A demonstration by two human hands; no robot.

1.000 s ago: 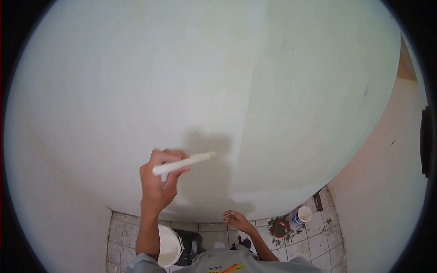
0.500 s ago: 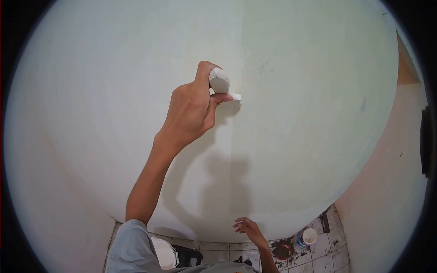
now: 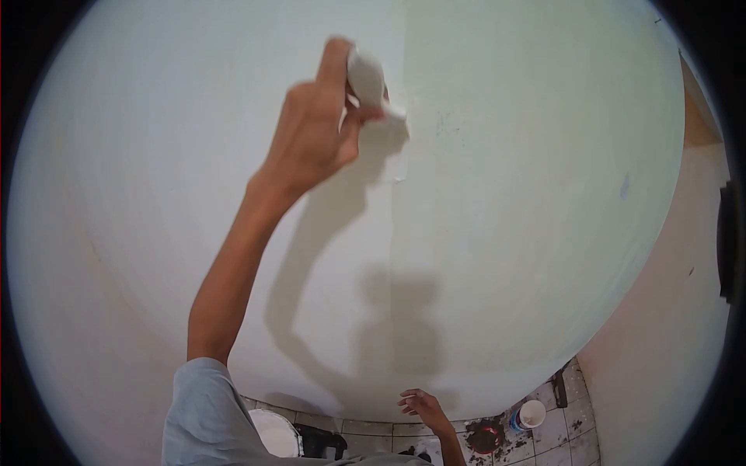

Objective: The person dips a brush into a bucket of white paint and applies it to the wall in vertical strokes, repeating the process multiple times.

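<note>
My left hand (image 3: 315,124) is raised against the wall, its fingers wrapped round a white paintbrush (image 3: 367,75). The handle end of the brush faces me, and its white tip reaches the wall at the edge between two coats. Left of that edge lies white paint (image 3: 155,140); to the right the wall is pale green (image 3: 528,202). A small wet-looking mark shows on the edge just below the brush. My right hand (image 3: 420,405) hangs low in front of the wall, fingers apart, holding nothing.
On the tiled floor stand a white bucket (image 3: 276,432) at lower left, a black object (image 3: 320,443) beside it, and a small paint-covered tub (image 3: 531,415) at right. A red, dark-stained round thing (image 3: 486,438) lies near the tub. A side wall (image 3: 645,342) rises at right.
My left hand has moved up the wall and slightly left with the paintbrush. A whitish mark shows where the tip was. My right hand has dropped a little.
</note>
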